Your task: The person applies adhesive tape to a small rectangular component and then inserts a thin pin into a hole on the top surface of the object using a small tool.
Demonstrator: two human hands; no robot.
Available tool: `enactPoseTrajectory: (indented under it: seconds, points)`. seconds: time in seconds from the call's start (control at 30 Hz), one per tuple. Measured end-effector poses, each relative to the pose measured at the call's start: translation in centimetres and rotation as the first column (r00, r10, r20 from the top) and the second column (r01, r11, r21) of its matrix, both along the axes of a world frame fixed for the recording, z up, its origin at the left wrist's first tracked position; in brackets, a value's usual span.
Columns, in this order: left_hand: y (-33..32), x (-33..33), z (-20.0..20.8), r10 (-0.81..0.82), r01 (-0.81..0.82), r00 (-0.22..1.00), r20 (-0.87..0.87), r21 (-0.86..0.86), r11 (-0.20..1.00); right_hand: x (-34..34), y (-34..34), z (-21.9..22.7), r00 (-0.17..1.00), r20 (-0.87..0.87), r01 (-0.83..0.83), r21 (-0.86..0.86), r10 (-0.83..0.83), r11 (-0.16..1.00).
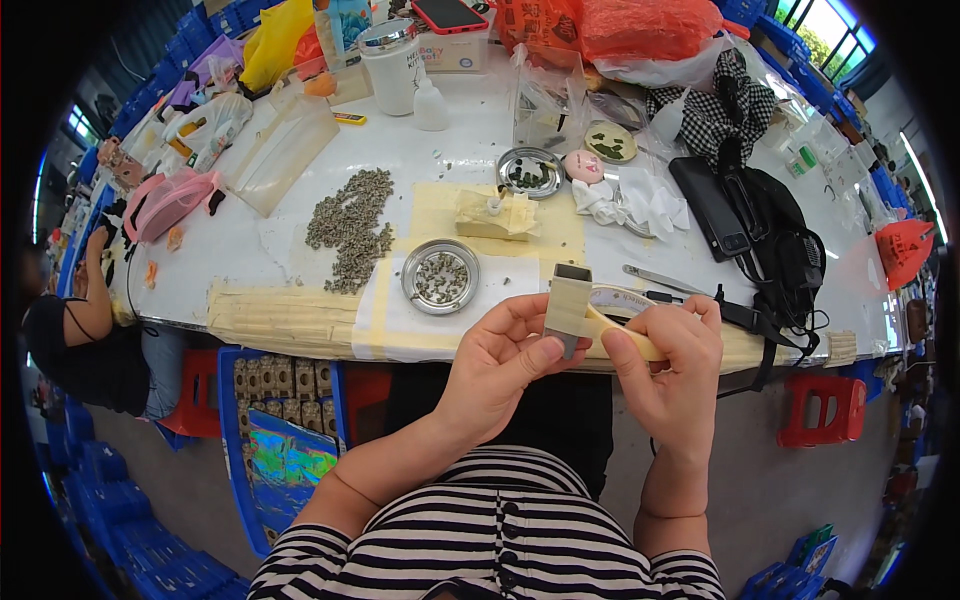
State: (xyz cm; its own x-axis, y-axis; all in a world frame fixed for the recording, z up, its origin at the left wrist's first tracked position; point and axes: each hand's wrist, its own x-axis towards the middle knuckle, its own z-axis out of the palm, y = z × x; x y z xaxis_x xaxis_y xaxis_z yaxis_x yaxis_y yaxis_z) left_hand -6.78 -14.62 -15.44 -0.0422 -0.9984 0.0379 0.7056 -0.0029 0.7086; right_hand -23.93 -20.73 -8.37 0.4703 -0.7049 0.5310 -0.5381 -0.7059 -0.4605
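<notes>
My left hand (490, 365) grips a short grey rectangular metal tube (573, 275) upright between thumb and fingers, its hollow end facing up. Pale yellow tape covers part of the tube's side. Closed around a roll of masking tape (622, 298), my right hand (672, 360) is just to the right of the tube. A strip runs from the roll to the tube. Both hands are over the table's front edge. Beyond my left hand stands a round metal dish (440, 245) of small grey pieces, with a pile of similar pieces (350, 225) farther left.
A tape-covered block (497, 213) and a second metal dish (530, 160) sit farther back. Metal tweezers (660, 278) lie past my right hand, near a black bag (775, 230). Below left is a blue crate (232, 400); a red stool (822, 410) stands right. Another person sits left.
</notes>
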Motion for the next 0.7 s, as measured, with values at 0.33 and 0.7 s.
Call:
enactPoseTrajectory:
  seconds: [0.33, 0.7]
  points:
    - [0.4, -0.4, -0.8, -0.138, 0.147, 0.934, -0.329, 0.002, 0.989, -0.3, -1.0, -1.3, 0.997, 0.047, -0.067, 0.142, 0.061, 0.988]
    - [0.2, -0.6, -0.5, -0.087, 0.092, 0.986, -0.146, 0.032, 0.995, 0.2, -0.2, -1.0, 1.0, 0.026, 0.002, 0.036, -0.003, 0.999]
